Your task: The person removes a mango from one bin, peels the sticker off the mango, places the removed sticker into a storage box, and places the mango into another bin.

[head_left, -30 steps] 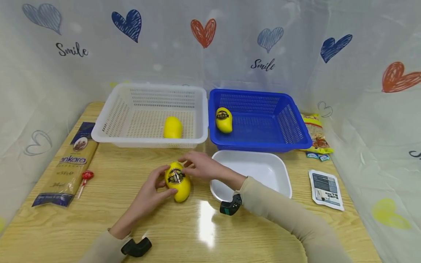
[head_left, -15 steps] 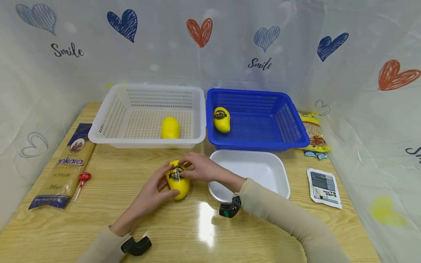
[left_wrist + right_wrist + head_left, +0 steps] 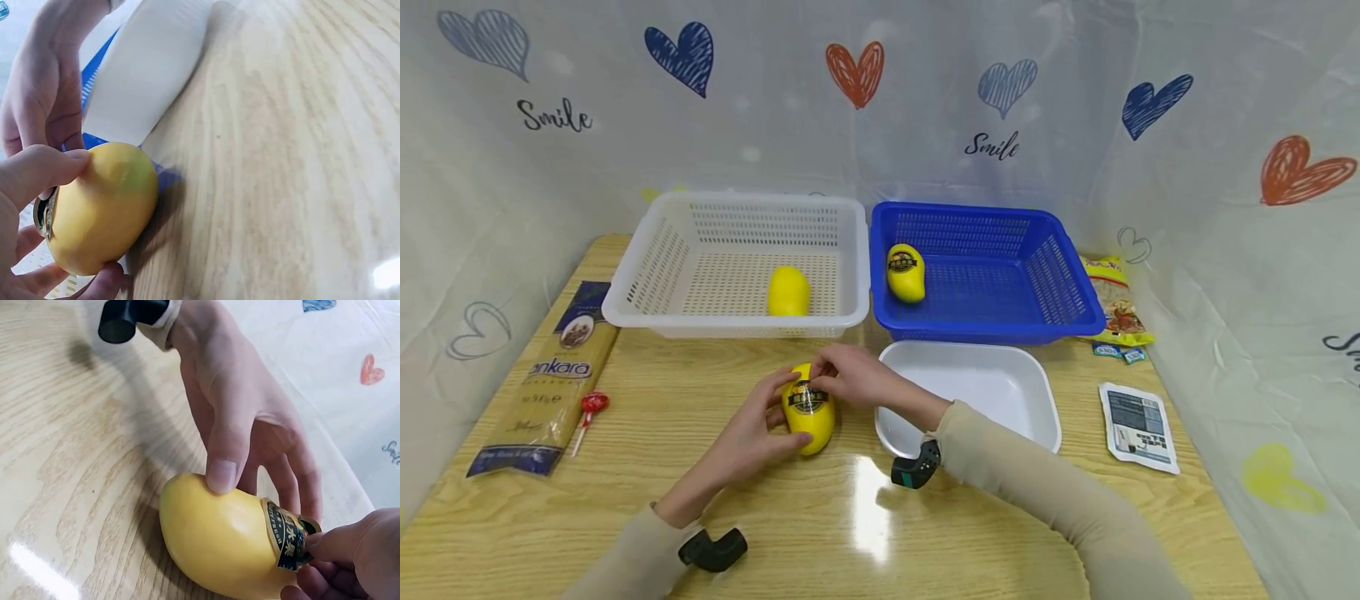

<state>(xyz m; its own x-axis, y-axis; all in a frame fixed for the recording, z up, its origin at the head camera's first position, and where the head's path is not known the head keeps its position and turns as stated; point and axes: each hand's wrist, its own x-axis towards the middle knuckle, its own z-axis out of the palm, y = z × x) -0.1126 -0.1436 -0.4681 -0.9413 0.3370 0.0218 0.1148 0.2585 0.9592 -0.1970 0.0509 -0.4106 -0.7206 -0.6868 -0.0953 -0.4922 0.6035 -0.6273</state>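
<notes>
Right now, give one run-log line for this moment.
left hand: grips yellow plastic mango | right hand: pinches mango's black sticker | mango: on wooden table

The print on the mango's sticker (image 3: 807, 400) is too small to read from the head view, and in the right wrist view the right hand (image 3: 350, 556) covers part of it and is itself cut off by the picture's edge. The left hand (image 3: 31, 206) runs off the left wrist view's edge. The packets (image 3: 1118, 353) by the table's right edge are too small to identify.
</notes>
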